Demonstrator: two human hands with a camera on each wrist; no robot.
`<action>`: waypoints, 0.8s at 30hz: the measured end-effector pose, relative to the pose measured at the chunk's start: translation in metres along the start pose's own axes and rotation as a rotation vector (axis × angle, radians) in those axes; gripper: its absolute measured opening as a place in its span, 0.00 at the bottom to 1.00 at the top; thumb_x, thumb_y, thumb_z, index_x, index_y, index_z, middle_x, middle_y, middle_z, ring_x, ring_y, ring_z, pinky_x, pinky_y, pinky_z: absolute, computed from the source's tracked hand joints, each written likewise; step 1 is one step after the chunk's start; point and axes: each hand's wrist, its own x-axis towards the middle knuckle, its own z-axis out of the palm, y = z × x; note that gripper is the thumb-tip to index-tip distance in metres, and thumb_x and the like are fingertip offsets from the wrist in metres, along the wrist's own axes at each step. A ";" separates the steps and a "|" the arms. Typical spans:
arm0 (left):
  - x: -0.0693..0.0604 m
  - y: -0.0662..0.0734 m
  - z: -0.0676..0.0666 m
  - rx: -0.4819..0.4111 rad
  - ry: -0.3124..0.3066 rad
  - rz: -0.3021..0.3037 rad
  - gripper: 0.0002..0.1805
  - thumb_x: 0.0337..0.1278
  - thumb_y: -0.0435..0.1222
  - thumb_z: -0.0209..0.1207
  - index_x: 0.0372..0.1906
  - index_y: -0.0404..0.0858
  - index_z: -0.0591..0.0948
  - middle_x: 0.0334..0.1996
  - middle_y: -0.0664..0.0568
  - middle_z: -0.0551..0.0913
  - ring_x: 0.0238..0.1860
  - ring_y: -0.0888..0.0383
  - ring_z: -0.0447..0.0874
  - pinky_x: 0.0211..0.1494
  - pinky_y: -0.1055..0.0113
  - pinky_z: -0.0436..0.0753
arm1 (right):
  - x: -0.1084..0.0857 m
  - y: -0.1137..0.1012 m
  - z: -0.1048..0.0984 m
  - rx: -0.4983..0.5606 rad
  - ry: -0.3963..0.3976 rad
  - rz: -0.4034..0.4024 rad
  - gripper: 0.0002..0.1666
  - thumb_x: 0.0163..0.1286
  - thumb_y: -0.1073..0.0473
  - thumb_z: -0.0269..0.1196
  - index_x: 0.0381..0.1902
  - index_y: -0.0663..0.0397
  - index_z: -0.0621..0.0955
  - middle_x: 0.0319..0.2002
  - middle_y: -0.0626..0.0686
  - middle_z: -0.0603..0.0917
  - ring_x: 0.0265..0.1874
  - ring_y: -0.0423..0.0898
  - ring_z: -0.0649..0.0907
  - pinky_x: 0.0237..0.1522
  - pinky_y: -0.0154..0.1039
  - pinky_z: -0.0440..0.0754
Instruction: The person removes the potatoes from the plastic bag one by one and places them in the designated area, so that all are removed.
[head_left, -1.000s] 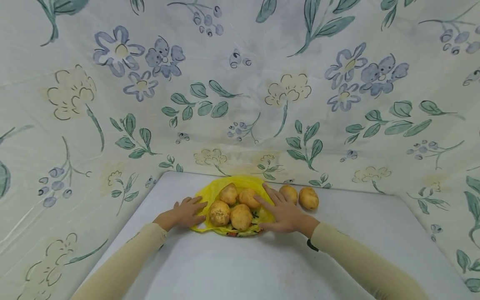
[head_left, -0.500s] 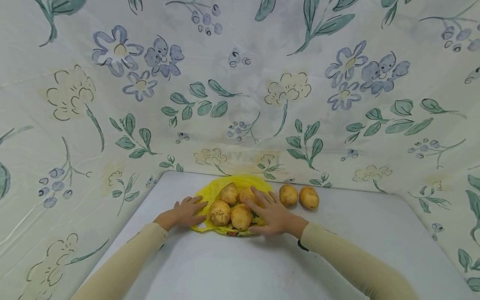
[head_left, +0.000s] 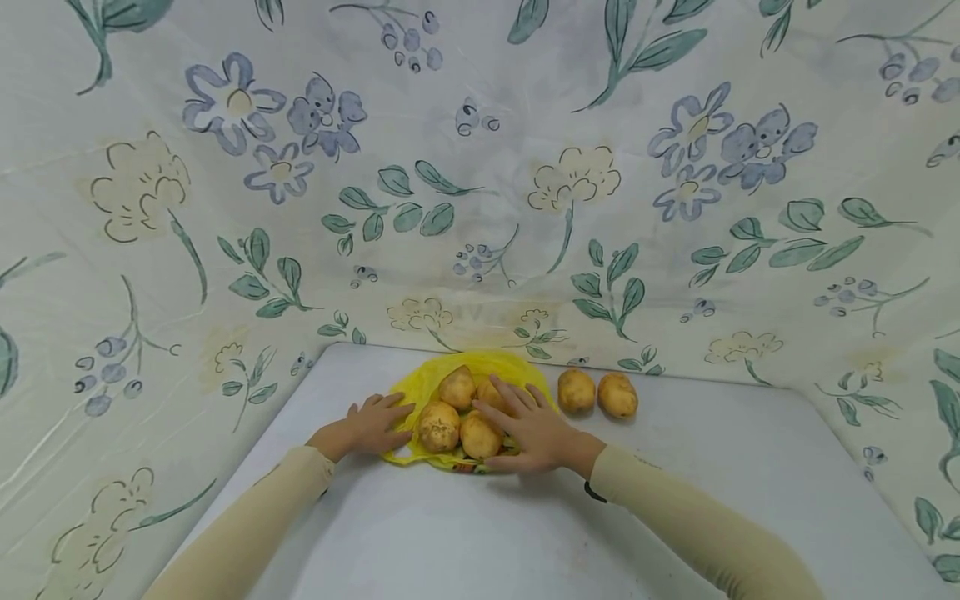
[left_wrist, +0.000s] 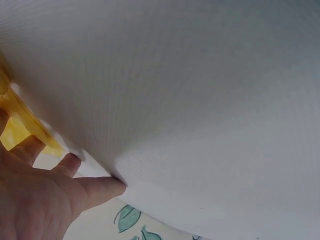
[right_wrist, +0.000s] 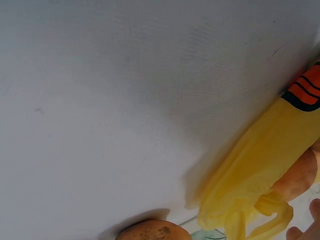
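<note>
Several potatoes [head_left: 439, 427] lie in the spread mouth of a yellow plastic bag [head_left: 422, 377] at the far middle of the table. At the bag's left edge my left hand [head_left: 369, 425] rests with fingers spread; the left wrist view shows this hand [left_wrist: 40, 197] beside the yellow plastic. My right hand [head_left: 536, 433] has its fingers extended over the bag's right side, against the right-hand potatoes [head_left: 481, 435], partly covering them. In the right wrist view only some fingertips [right_wrist: 315, 207] appear, near the bag [right_wrist: 250, 165], which has an orange and black print.
Two loose potatoes [head_left: 576, 392] [head_left: 617, 396] sit side by side to the right of the bag. A white table [head_left: 450, 533] lies under everything. Behind it and at the sides hangs a sheet [head_left: 495, 217] with a floral pattern.
My right hand has moved left from the bag's right edge onto the potatoes, drawing that side of the bag in slightly. The front right potato has shifted a little left. My left hand has stayed put.
</note>
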 end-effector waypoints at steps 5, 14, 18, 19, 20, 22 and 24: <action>0.000 0.001 0.000 -0.004 -0.005 -0.003 0.35 0.68 0.54 0.53 0.74 0.44 0.65 0.77 0.39 0.55 0.75 0.30 0.49 0.67 0.22 0.48 | 0.003 -0.002 0.003 0.031 0.012 -0.009 0.51 0.68 0.25 0.49 0.80 0.35 0.45 0.80 0.53 0.29 0.79 0.59 0.47 0.73 0.68 0.47; 0.000 0.000 0.002 -0.002 0.016 0.011 0.35 0.68 0.54 0.54 0.73 0.43 0.66 0.76 0.39 0.56 0.74 0.30 0.51 0.66 0.22 0.49 | 0.007 -0.001 0.008 0.032 0.045 -0.044 0.51 0.67 0.27 0.52 0.80 0.38 0.50 0.80 0.59 0.39 0.78 0.63 0.49 0.71 0.70 0.50; 0.000 0.000 0.002 -0.001 0.012 0.007 0.35 0.68 0.54 0.54 0.74 0.43 0.66 0.77 0.39 0.56 0.74 0.30 0.50 0.66 0.22 0.48 | 0.008 -0.001 0.009 0.000 0.045 -0.055 0.50 0.67 0.26 0.52 0.79 0.38 0.52 0.80 0.59 0.41 0.78 0.61 0.49 0.72 0.69 0.50; 0.000 0.000 0.002 0.000 0.011 0.005 0.35 0.68 0.55 0.53 0.74 0.44 0.66 0.77 0.39 0.56 0.74 0.30 0.50 0.67 0.22 0.48 | 0.009 -0.001 0.010 -0.005 0.045 -0.059 0.50 0.67 0.26 0.52 0.79 0.38 0.52 0.80 0.59 0.42 0.78 0.61 0.49 0.72 0.69 0.50; 0.000 0.000 0.002 -0.002 0.010 0.003 0.35 0.68 0.55 0.53 0.74 0.44 0.66 0.77 0.39 0.56 0.75 0.30 0.50 0.67 0.22 0.48 | 0.009 -0.002 0.009 -0.003 0.042 -0.062 0.50 0.67 0.26 0.52 0.79 0.38 0.53 0.80 0.59 0.43 0.78 0.61 0.49 0.72 0.69 0.50; 0.000 0.000 0.001 -0.006 0.010 0.001 0.35 0.68 0.55 0.53 0.74 0.44 0.66 0.77 0.39 0.55 0.75 0.30 0.50 0.67 0.22 0.48 | 0.009 -0.004 0.008 0.008 0.032 -0.068 0.49 0.67 0.26 0.51 0.79 0.38 0.54 0.80 0.59 0.44 0.78 0.61 0.50 0.73 0.68 0.50; 0.001 -0.001 0.002 -0.011 0.010 -0.002 0.35 0.68 0.55 0.53 0.74 0.44 0.66 0.77 0.39 0.55 0.75 0.31 0.50 0.67 0.22 0.48 | 0.009 -0.006 0.006 0.022 0.013 -0.068 0.49 0.66 0.26 0.51 0.79 0.37 0.54 0.80 0.58 0.45 0.78 0.60 0.50 0.74 0.67 0.48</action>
